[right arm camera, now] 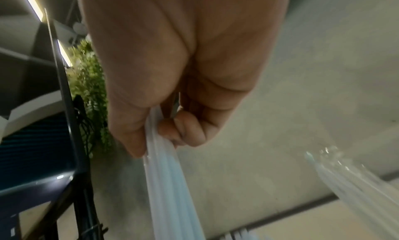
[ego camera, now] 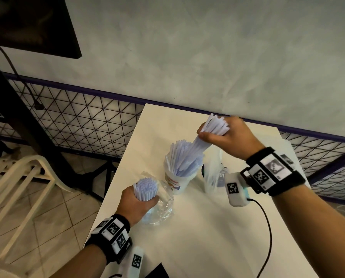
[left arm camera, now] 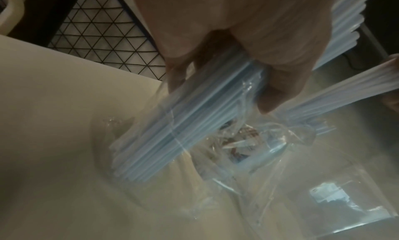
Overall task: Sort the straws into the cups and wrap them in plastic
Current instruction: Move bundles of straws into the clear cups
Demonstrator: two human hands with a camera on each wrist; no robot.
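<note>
The left hand grips a straw bundle in clear wrapping near the table's left edge. The right hand clenches straws fanning from the central cup; beside it, seemingly, a plastic bag.

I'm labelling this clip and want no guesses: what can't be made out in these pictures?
- Cup print: head view, too small and blurred to read.
- Object behind the standing plastic bag: head view, veiled by the film.
- Straw count in the left hand: too many, too fine.
- Right hand straws' lower ends: right wrist view, cut off by the bottom edge.
</note>
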